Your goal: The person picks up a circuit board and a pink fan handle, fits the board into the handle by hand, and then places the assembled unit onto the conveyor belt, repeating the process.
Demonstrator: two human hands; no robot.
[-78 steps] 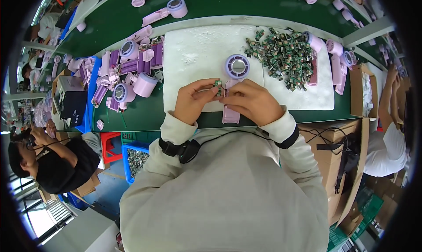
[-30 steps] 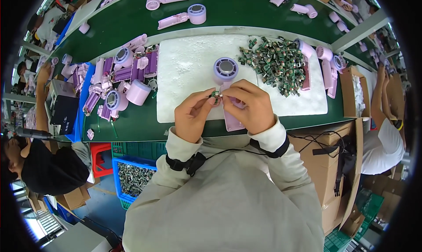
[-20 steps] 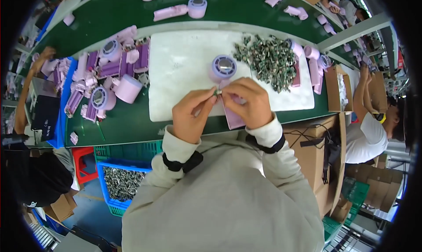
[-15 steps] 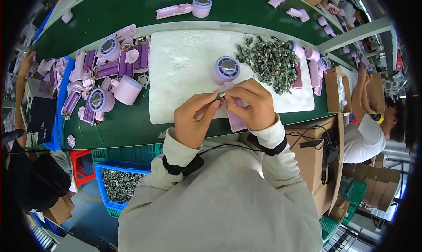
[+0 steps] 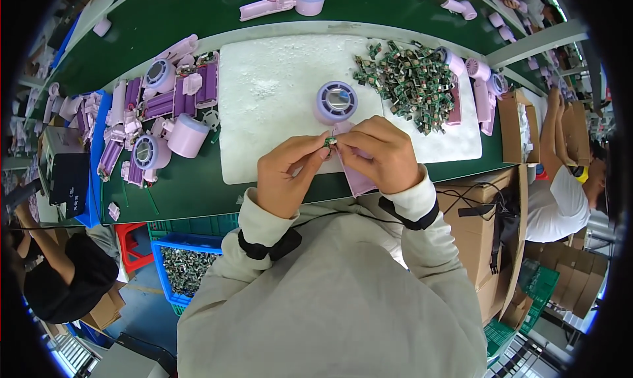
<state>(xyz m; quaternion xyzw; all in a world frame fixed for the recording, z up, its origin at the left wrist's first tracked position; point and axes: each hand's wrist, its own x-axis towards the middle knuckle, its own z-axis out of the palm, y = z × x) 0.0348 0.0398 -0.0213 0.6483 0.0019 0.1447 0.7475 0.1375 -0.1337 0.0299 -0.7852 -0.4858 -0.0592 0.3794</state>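
A small green circuit board [image 5: 330, 141] is pinched between the thumb and forefinger of my left hand [image 5: 283, 177]. My right hand [image 5: 382, 155] is closed in a pinch right against the board's other side; what its fingertips grip is too small to make out. Just beyond my fingers lies a pink handheld fan with a round lilac head [image 5: 337, 102]. Its pink handle [image 5: 357, 179] runs back toward me beneath my hands, which partly cover it. Under the fan is a white foam sheet [image 5: 264, 127].
A heap of circuit boards [image 5: 415, 85] lies on the foam's right side. Pink and purple fan parts [image 5: 161, 108] crowd the left, beside a blue bin [image 5: 97, 160]. Below the bench a blue crate [image 5: 188, 269] holds more boards. Cardboard boxes [image 5: 471, 243] stand at the right.
My view has shifted slightly. Both hands stay together at the circuit board with little change in grip. At the left edge, another person's arm has come lower.
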